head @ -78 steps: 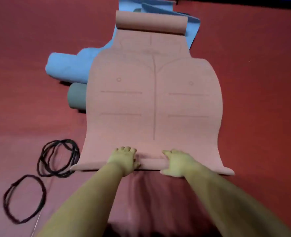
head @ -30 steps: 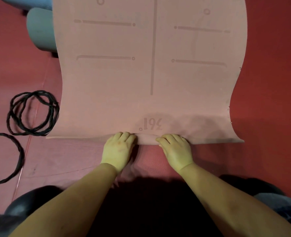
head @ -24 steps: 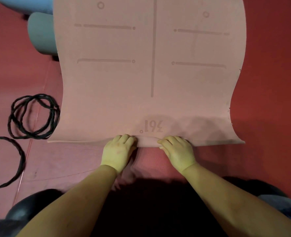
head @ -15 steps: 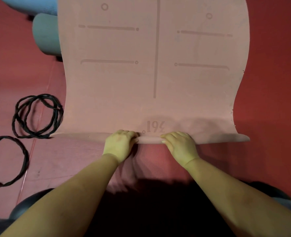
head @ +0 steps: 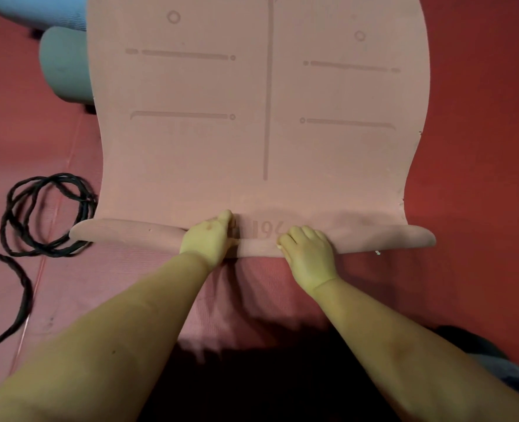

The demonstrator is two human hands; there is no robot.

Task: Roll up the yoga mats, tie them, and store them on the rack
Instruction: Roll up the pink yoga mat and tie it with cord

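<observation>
- At the near edge of the pink mat (head: 252,141), a low roll (head: 373,239) now stands where half a second ago the edge lay nearly flat.
- Left hand (head: 207,239) and right hand (head: 308,252) grasp the roll mid-width, fingers curled over it; the printed number is now part covered.
- Black ties (head: 48,214) lie left of the mat, untouched.
- Judgement: rolling has only begun; tying and racking remain.

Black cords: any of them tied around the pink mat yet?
No. The black cords lie loose on the floor left of the pink mat, whose near edge is only starting to curl.
</observation>
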